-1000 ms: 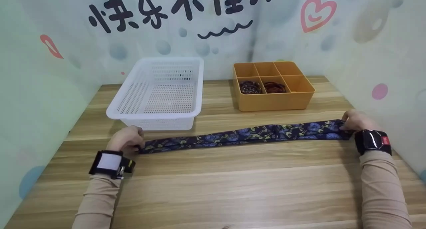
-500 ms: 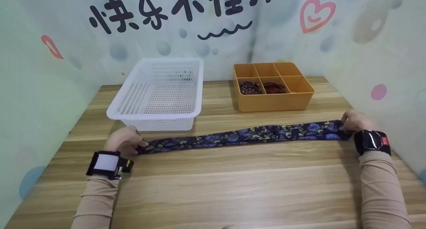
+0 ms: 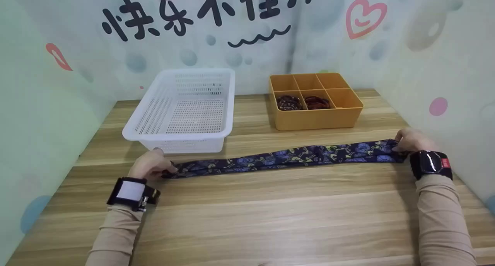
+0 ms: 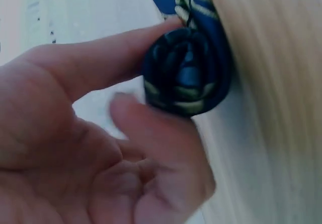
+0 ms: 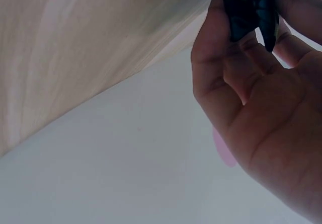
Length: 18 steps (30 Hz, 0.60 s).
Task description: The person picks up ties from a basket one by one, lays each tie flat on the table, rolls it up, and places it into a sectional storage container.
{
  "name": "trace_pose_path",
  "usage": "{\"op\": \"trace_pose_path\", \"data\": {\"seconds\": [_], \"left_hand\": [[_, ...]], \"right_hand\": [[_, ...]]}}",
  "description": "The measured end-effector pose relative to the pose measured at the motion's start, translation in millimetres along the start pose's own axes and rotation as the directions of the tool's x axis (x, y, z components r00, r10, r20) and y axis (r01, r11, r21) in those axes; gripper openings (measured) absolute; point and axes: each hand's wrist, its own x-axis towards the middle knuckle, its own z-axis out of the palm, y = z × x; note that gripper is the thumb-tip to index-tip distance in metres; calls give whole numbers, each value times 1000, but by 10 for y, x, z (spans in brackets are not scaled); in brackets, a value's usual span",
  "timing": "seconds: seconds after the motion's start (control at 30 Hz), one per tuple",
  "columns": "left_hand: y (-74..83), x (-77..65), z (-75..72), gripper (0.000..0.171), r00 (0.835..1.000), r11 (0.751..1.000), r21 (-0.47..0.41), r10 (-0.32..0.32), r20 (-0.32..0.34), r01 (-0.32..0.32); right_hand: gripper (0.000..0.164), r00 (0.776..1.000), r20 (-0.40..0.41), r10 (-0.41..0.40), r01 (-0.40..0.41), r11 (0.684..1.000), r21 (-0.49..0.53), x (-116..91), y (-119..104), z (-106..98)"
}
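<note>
A long dark navy necktie (image 3: 286,157) with blue and yellow figures stretches sideways across the wooden table. At its left end my left hand (image 3: 151,164) holds a small rolled-up part of it. The left wrist view shows this roll (image 4: 188,70) end-on, with a straight finger along one side and a bent one at its underside. My right hand (image 3: 415,140) pinches the other end, near the right wall. In the right wrist view the tips of the necktie (image 5: 246,12) poke out between the thumb and fingers.
A white perforated basket (image 3: 228,130) stands at the back left, close behind my left hand. An orange divided box (image 3: 315,121) sits at the back right, with dark coiled items (image 3: 289,103) in two front compartments. Walls (image 3: 437,76) enclose the table (image 3: 270,215) at the back and sides.
My left hand has shifted its fingers at the rolled end and moved very slightly to the right. The right hand stays at its end, and the necktie lies nearly the same.
</note>
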Motion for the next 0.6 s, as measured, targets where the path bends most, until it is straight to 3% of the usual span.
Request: {"op": "trace_pose_path", "data": {"seconds": [0.23, 0.4, 0.5, 0.6], "left_hand": [[51, -10, 77, 21, 991, 992, 30, 123, -50, -121], [72, -70, 88, 27, 987, 993, -3, 113, -117, -114], [66, -113, 63, 28, 990, 991, -67, 105, -99, -112], [54, -149, 26, 20, 987, 984, -96, 145, -64, -151]], "right_hand": [[33, 1000, -22, -11, 11, 1000, -15, -2, 3, 2], [33, 1000, -14, 1, -1, 1000, -2, -5, 3, 8], [35, 1000, -14, -1, 1, 1000, 0, -4, 3, 12], [36, 1000, -14, -3, 3, 1000, -3, -8, -4, 11]]}}
